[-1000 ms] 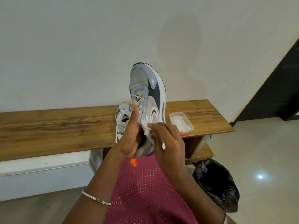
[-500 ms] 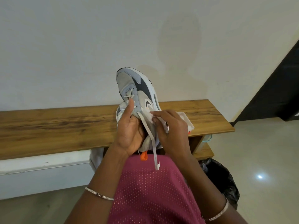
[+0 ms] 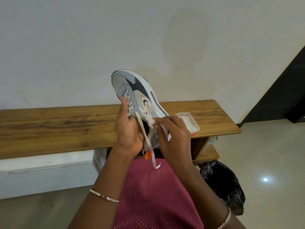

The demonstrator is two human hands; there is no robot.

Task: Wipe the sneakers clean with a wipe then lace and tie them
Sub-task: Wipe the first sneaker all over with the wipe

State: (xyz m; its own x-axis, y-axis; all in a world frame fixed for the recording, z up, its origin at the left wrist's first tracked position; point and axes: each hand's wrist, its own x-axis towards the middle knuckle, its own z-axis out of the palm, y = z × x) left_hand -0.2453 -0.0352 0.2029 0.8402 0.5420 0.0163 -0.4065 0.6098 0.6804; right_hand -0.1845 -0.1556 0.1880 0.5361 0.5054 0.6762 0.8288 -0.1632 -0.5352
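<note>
One sneaker toe up-left | left hand grips it | right hand pinches wipe against side

The left hand grips a grey sneaker from the heel side, with the toe up and tilted to the left and the thumb lying on the lacing. The right hand pinches a white wipe against the sneaker's side, near the opening. One loose lace hangs down to the pink mesh garment. Behind them is a wooden bench with a white tub on its right part. A black bin bag stands on the floor at the right. There is a bracelet on the left wrist.
</note>
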